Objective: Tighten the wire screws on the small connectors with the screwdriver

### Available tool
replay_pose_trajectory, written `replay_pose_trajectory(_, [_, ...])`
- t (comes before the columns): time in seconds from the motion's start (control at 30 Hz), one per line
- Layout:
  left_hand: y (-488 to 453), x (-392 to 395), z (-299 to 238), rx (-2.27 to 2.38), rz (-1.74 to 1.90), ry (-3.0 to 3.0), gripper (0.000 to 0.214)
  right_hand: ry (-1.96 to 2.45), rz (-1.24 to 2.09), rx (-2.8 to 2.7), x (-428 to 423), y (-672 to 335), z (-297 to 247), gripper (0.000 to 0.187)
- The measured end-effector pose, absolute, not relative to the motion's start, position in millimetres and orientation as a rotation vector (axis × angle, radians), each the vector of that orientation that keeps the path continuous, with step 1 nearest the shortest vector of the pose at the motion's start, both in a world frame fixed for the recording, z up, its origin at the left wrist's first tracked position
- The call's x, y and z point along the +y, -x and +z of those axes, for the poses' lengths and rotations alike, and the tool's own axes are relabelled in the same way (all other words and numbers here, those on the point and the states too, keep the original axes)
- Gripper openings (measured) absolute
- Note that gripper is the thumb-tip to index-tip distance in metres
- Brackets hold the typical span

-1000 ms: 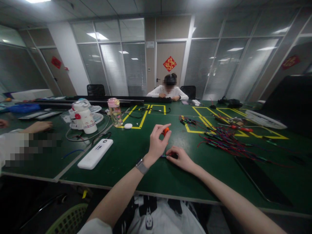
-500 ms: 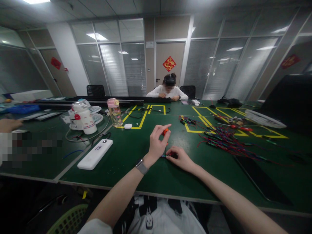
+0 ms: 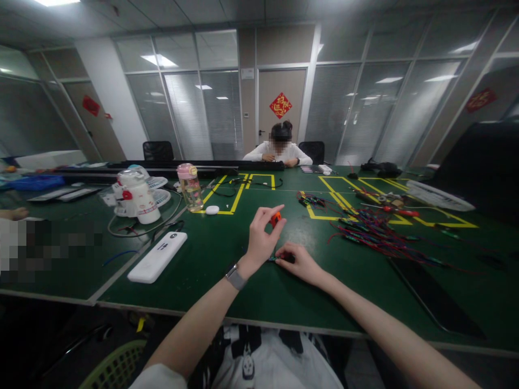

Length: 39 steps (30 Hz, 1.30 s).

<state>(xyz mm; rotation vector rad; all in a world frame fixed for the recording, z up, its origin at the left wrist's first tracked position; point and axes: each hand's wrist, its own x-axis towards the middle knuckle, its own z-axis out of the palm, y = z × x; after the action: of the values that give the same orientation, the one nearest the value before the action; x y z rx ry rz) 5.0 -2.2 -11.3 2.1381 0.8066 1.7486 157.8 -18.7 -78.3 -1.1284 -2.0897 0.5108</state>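
My left hand [image 3: 263,237], with a watch on the wrist, is raised over the table, its thumb and index finger curved around a small orange object [image 3: 276,218]. Much of that object is hidden behind the fingers, so its kind is unclear. Lower and just to the right, my right hand [image 3: 299,262] rests on the table with thumb and fingers pinched at the end of a small green circuit board [image 3: 272,259]. The board lies below the left hand and is partly covered by my fingers.
To the right lies a tangle of wired circuit boards [image 3: 373,237] beside a dark flat panel [image 3: 436,297]. A white power bank [image 3: 158,257], a pink-lidded bottle [image 3: 190,189] and a white bottle [image 3: 146,200] stand left. A co-worker [image 3: 279,148] sits opposite; another person's arm [image 3: 10,237] is at far left.
My hands stay almost in place; the orange object shows slightly more between the left fingers. At far left, the other person's hand has drawn back to the left.
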Motion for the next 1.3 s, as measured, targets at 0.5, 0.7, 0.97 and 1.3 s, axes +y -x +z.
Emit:
replay_pose_trajectory(0.5, [-4.2,-4.7,-8.8,0.797,1.741,-2.149,0.026,1.129,0.512,-2.095,-17.8,-158.7,-79.3,0.007])
replay_pose_trajectory(0.7, [-4.5,-4.1,-8.9,0.730,1.742,-2.113,0.028,1.133,0.512,-2.101,-18.5,-158.6,-78.1,0.007])
replay_pose_trajectory(0.97, [-4.6,-4.4,-8.6,0.805,1.836,-2.128,0.021,1.140,0.506,-2.094,-18.3,-158.2,-78.9,0.007])
replay_pose_trajectory(1.3, [-3.7,-4.3,-7.9,0.829,1.848,-2.121,0.020,1.168,0.521,-2.097,-19.0,-158.1,-77.8,0.007])
